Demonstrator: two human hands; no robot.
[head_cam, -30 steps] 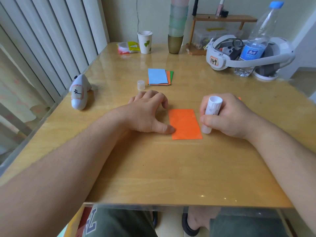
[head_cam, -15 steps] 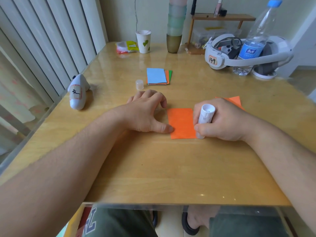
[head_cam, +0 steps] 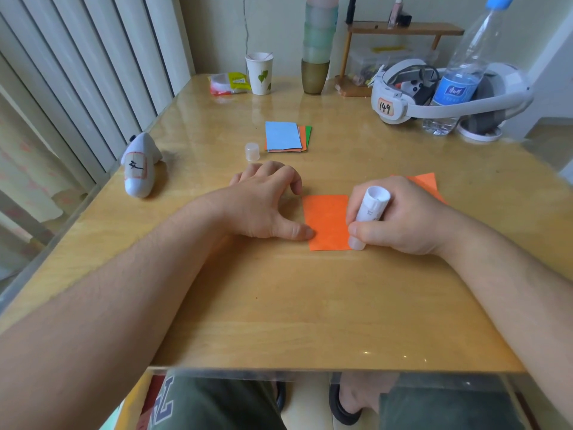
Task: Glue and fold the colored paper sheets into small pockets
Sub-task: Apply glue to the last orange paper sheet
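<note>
An orange paper sheet [head_cam: 325, 221] lies flat in the middle of the wooden table [head_cam: 279, 305]. My left hand [head_cam: 266, 206] rests on the table at the sheet's left edge, thumb tip touching it, fingers bent. My right hand [head_cam: 400, 218] grips a white glue stick [head_cam: 369, 212], tip down on the sheet's near right corner. Another orange piece [head_cam: 426, 183] shows behind my right hand, partly hidden. A stack of sheets [head_cam: 286, 136], blue on top with orange and green under it, lies farther back. The glue cap [head_cam: 252, 152] stands left of the stack.
A white shark-shaped object [head_cam: 139, 166] lies at the left edge. At the back stand a paper cup [head_cam: 259, 74], a snack packet [head_cam: 228, 83], stacked cups [head_cam: 316, 48], a small wooden shelf [head_cam: 400, 29], a white headset [head_cam: 434, 94] and a water bottle [head_cam: 462, 69].
My right hand has drawn the glue stick leftward and nearer, onto the sheet's right edge, uncovering the orange piece behind it. My left hand has stayed put.
</note>
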